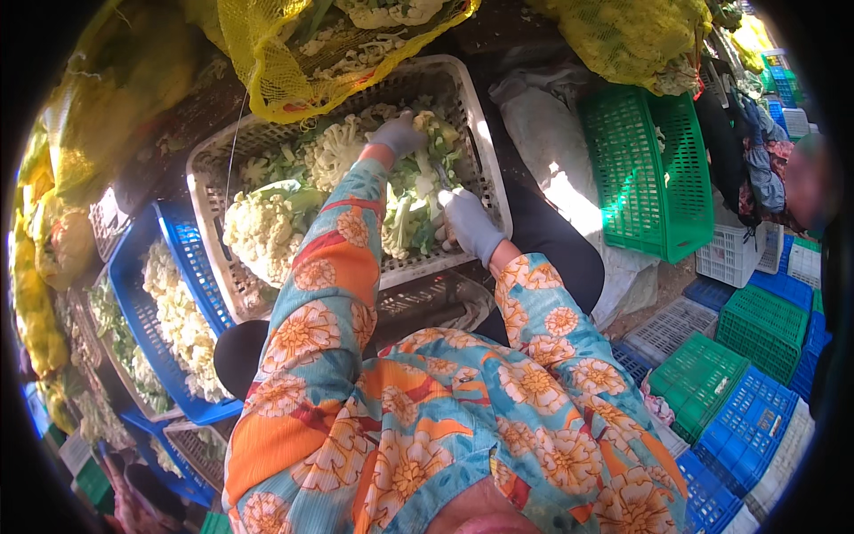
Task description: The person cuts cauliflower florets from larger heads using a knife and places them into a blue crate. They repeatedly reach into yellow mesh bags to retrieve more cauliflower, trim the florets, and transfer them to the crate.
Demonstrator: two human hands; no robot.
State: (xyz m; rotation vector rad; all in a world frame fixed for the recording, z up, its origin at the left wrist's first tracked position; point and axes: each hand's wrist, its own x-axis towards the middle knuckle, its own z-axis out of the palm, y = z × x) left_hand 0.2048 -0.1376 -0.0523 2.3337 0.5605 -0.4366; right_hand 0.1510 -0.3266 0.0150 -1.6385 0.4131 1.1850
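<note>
A white plastic crate (490,157) with slotted sides stands before me, holding cauliflower heads, leaves and trimmings. My left hand (400,133), in a pale glove, grips a cauliflower piece (425,165) with its stalk towards me; its fingers are partly hidden. Just to the right and nearer, my gloved right hand (470,223) is closed around a small knife, whose handle is hidden. The knife's narrow blade (441,176) points at the stalk. On the crate's left lies a large cauliflower head (261,230); another head (333,150) sits beside my left wrist.
A yellow mesh bag (267,73) of cauliflower overhangs the crate's far rim. A blue crate (133,294) of florets is at left. To the right stand a green crate (687,173), stacked crates (700,380) and a pale sack (547,133). Another person (767,167) is at far right.
</note>
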